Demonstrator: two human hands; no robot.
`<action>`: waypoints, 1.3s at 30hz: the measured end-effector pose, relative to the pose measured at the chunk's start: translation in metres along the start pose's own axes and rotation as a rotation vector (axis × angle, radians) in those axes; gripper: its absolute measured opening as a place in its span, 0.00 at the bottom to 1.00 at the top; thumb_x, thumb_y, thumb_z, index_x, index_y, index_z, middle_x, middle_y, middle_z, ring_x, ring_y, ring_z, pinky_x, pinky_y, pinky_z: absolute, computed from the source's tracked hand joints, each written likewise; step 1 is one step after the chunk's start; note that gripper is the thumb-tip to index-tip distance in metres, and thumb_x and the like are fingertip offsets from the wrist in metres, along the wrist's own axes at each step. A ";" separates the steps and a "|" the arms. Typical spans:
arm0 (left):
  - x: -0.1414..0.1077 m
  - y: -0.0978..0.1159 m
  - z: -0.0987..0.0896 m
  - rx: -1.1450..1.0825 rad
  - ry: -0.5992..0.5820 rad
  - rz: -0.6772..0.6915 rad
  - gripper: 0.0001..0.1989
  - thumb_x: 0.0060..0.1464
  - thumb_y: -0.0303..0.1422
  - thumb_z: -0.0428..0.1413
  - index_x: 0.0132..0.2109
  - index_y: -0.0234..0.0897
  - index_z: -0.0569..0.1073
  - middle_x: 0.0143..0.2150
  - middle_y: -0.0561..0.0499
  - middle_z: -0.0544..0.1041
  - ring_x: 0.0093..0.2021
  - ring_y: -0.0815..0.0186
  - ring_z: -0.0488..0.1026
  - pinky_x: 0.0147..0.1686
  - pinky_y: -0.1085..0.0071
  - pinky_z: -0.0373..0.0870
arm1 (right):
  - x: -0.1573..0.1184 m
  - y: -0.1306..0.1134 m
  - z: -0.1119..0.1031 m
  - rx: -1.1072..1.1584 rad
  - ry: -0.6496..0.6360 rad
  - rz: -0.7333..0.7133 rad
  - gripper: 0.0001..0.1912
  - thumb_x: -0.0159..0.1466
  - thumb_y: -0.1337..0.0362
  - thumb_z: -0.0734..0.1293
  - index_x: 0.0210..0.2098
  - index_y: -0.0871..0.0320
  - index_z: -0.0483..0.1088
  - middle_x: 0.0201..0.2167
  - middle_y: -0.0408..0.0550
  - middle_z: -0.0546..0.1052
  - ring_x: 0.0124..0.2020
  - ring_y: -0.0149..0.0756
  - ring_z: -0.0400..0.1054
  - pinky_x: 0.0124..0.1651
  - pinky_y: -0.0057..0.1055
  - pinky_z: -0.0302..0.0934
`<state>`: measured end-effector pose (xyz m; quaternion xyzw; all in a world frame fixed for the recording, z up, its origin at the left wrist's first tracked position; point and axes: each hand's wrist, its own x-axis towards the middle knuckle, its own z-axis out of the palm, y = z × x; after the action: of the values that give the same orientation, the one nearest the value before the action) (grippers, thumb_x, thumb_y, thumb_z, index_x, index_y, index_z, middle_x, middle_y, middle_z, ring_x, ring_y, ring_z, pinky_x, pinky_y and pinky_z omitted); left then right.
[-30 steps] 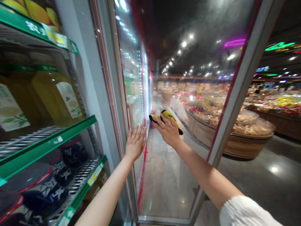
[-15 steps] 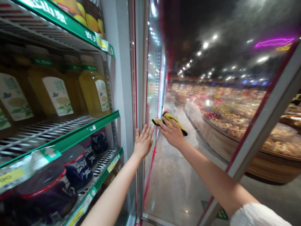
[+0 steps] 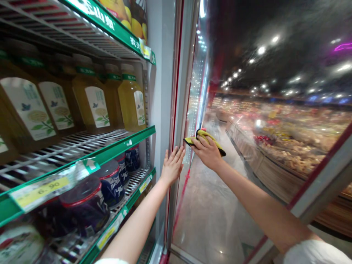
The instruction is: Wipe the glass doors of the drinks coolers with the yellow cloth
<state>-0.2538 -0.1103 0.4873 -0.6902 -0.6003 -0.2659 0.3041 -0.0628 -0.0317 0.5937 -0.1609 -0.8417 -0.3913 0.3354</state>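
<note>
My right hand [image 3: 207, 149] presses a yellow cloth with black edging [image 3: 216, 140] to the glass door [image 3: 209, 198], near its hinge side. The cloth sticks out past both sides of the hand. Beside it, my left hand [image 3: 173, 165] lies with fingers spread against the door's metal frame [image 3: 180, 91], holding nothing. Both arms reach forward from the bottom of the view.
On the left, wire shelves with green edges [image 3: 126, 143] hold bottles of yellow drink [image 3: 132, 99] and dark round tubs [image 3: 112, 185]. Through the glass, a long wood-sided display [image 3: 269, 167] curves along a grey floor. A slanted door edge [image 3: 324, 172] crosses the right.
The view has turned to the left, so more of the shelves shows. Both hands keep nearly the same places, with the cloth still under my right hand.
</note>
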 end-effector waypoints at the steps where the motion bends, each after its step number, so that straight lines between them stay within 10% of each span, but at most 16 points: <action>1: -0.001 -0.001 0.000 0.001 -0.004 0.004 0.37 0.63 0.33 0.51 0.75 0.40 0.48 0.76 0.45 0.53 0.77 0.56 0.43 0.74 0.44 0.33 | 0.001 0.005 -0.002 -0.008 0.014 0.024 0.10 0.72 0.64 0.64 0.48 0.50 0.76 0.58 0.43 0.77 0.62 0.40 0.64 0.68 0.44 0.51; 5: -0.003 -0.001 0.001 0.004 -0.011 -0.006 0.37 0.63 0.33 0.51 0.75 0.40 0.48 0.76 0.44 0.52 0.77 0.56 0.42 0.74 0.44 0.34 | 0.022 0.010 -0.003 0.032 0.024 0.158 0.11 0.74 0.62 0.62 0.49 0.48 0.76 0.53 0.44 0.78 0.61 0.41 0.64 0.68 0.47 0.50; 11: -0.004 0.003 0.000 -0.006 -0.012 0.002 0.37 0.63 0.33 0.50 0.75 0.37 0.49 0.76 0.44 0.53 0.77 0.57 0.42 0.74 0.48 0.34 | 0.030 -0.007 0.008 0.087 -0.134 -0.084 0.13 0.74 0.63 0.61 0.52 0.45 0.75 0.59 0.41 0.76 0.65 0.40 0.64 0.69 0.46 0.53; 23: 0.020 0.002 -0.011 -0.013 0.056 -0.025 0.34 0.66 0.34 0.48 0.75 0.36 0.48 0.76 0.43 0.51 0.78 0.55 0.40 0.74 0.46 0.34 | 0.045 0.010 0.008 0.086 -0.078 -0.126 0.13 0.73 0.65 0.61 0.49 0.48 0.76 0.60 0.41 0.75 0.66 0.40 0.62 0.71 0.47 0.52; 39: 0.058 0.006 -0.023 0.007 0.140 -0.069 0.36 0.66 0.35 0.48 0.75 0.34 0.46 0.77 0.43 0.49 0.78 0.54 0.38 0.73 0.43 0.41 | 0.073 0.034 -0.028 -0.080 -0.104 -0.042 0.16 0.75 0.63 0.58 0.54 0.49 0.75 0.65 0.43 0.71 0.68 0.42 0.60 0.68 0.44 0.50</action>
<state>-0.2399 -0.0898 0.5446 -0.6477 -0.6020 -0.3220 0.3383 -0.0849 -0.0304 0.6756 -0.1768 -0.8447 -0.4229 0.2763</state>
